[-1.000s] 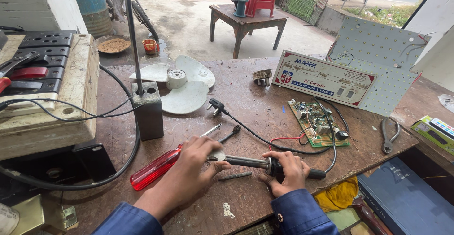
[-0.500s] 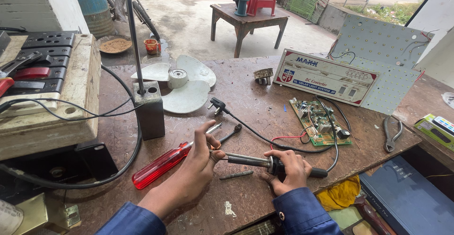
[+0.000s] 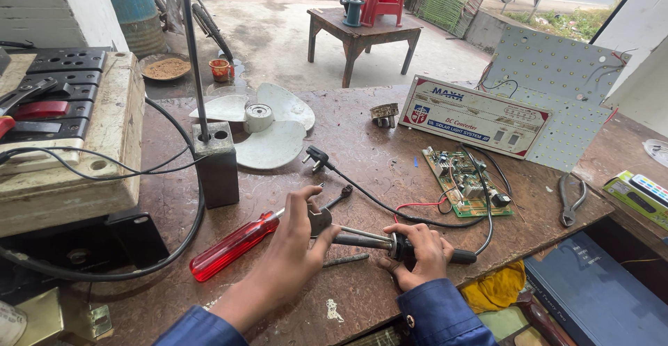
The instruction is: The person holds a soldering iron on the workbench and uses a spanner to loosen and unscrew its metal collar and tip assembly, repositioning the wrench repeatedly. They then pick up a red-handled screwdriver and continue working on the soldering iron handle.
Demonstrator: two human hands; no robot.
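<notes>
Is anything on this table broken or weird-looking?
Yes. A white fan blade lies flat on the table, off any fan. A green circuit board sits bare, outside its casing, with loose wires. The right hand grips a soldering iron; the left hand touches its metal end.

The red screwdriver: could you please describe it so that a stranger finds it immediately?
On the brown workbench, look beside the left hand, below the dark metal block. The screwdriver lies there slanted, the only tool with a clear red plastic handle.

A black-handled soldering iron [image 3: 390,243] is held level, low over the counter [image 3: 362,144]. A small metal spanner [image 3: 321,215] is pressed against its shaft.
</notes>
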